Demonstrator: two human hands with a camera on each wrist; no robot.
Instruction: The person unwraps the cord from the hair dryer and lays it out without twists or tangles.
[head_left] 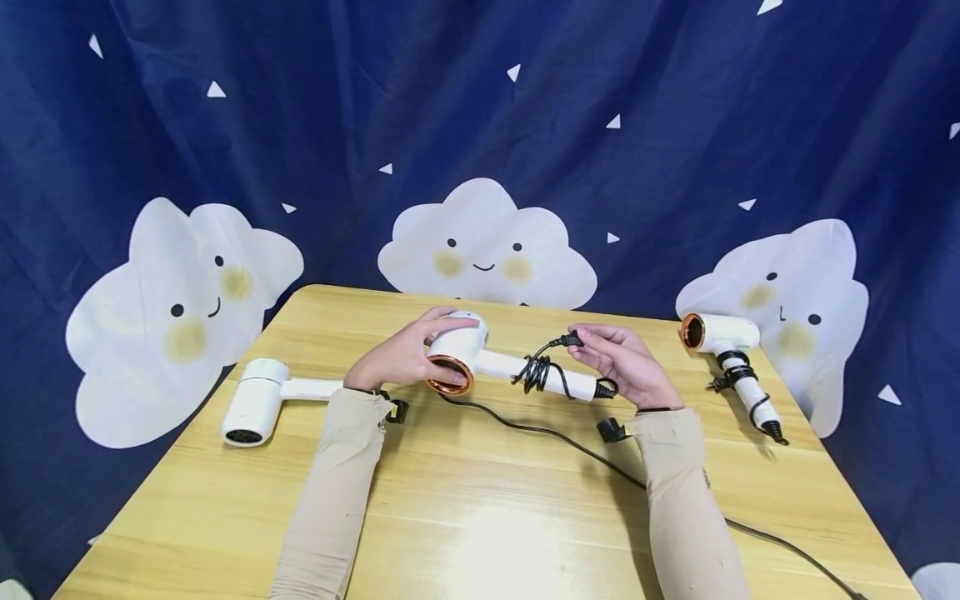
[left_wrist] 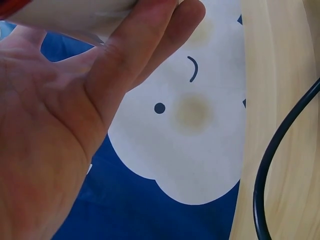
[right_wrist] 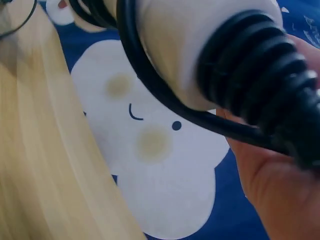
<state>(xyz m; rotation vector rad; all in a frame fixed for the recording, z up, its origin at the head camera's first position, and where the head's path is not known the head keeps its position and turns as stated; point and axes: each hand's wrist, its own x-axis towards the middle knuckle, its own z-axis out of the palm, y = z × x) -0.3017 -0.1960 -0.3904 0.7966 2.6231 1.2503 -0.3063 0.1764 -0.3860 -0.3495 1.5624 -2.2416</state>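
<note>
In the head view my left hand [head_left: 397, 354] grips the head of a white hair dryer [head_left: 501, 364], its thumb near the copper-coloured ring. The handle points right, and a black cord [head_left: 536, 373] is wound round it. At the cord's end is a black plug [head_left: 573, 338], pinched between the thumb and fingers of my right hand [head_left: 630, 367]. The right wrist view shows the ribbed cord sleeve [right_wrist: 255, 65] at the handle's end up close. Only part of the dryer's white body [left_wrist: 75, 20] shows in the left wrist view, above my palm.
Another white hair dryer [head_left: 258, 400] lies on the wooden table [head_left: 480, 492] at the left, its handle partly behind my left wrist. A third, cord-wrapped hair dryer [head_left: 731, 333] lies at the right edge. A black cable [head_left: 547, 431] crosses the table under my right forearm. Behind hangs a blue curtain [head_left: 450, 100].
</note>
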